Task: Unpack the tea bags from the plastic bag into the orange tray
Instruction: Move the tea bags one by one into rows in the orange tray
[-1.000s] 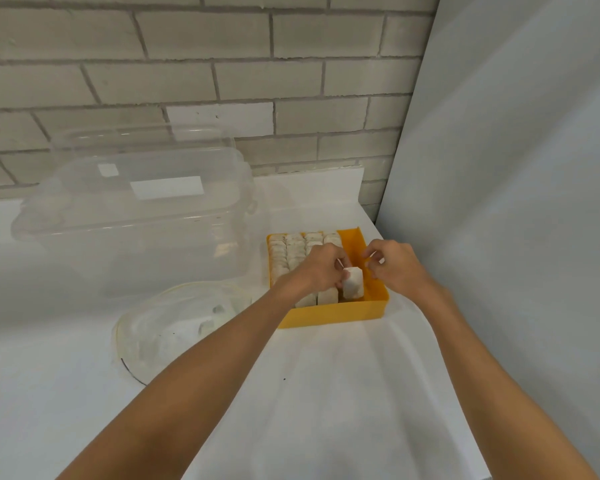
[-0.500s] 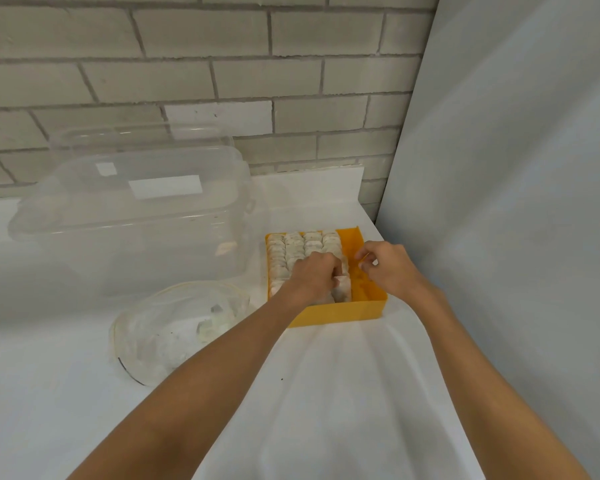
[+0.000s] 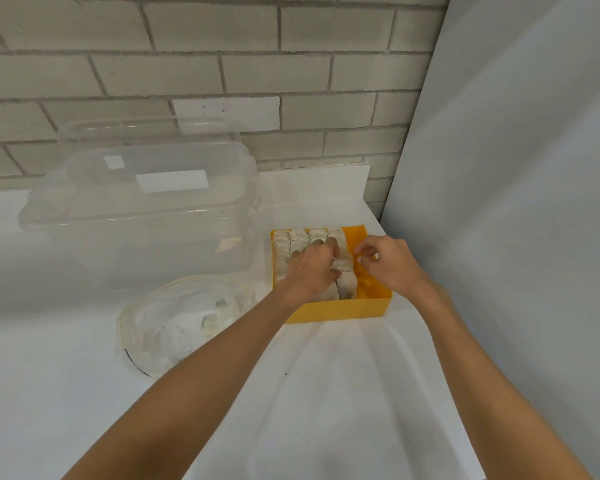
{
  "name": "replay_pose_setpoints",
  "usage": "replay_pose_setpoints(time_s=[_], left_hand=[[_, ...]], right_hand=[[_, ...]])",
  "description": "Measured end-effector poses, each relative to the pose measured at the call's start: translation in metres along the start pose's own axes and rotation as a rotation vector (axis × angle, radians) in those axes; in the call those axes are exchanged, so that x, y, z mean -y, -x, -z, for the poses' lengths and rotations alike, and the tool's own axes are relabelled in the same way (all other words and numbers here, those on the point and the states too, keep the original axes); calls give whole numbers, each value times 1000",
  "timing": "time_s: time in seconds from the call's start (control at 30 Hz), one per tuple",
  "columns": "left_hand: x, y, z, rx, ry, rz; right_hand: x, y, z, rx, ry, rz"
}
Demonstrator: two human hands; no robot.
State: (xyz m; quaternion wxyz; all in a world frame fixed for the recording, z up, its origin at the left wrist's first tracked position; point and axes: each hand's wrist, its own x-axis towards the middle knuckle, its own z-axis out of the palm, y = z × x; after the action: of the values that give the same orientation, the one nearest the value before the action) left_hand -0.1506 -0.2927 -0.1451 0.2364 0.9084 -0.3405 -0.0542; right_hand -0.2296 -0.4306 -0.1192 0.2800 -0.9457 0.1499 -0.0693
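The orange tray stands on the white table near the right wall, with rows of pale tea bags packed upright in its left part. My left hand lies flat on top of the tea bags, fingers spread forward and pressing on the rows. My right hand hovers over the tray's bare right strip, fingers loosely curled with nothing visible in them. The clear plastic bag lies on the table left of the tray, with a few tea bags inside.
A big clear plastic storage box stands behind the bag, against the brick wall. A white panel rises just right of the tray. The white cloth in front of the tray is wrinkled.
The tea bag held upright between both hands a second ago now sits in the tray's right row. My left hand has flattened onto the rows; my right hand has let go.
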Motion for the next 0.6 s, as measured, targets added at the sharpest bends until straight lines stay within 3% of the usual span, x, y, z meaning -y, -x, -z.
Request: replay_pose_setpoints(time_s=[0.17, 0.47, 0.6], left_hand=[[13, 22, 30, -64, 102, -4], [81, 99, 93, -142, 289, 141], [112, 132, 107, -71, 295, 217]], right_hand=[[28, 0, -9, 16, -35, 83], [114, 4, -53, 115, -99, 259], [148, 14, -79, 240, -135, 305]])
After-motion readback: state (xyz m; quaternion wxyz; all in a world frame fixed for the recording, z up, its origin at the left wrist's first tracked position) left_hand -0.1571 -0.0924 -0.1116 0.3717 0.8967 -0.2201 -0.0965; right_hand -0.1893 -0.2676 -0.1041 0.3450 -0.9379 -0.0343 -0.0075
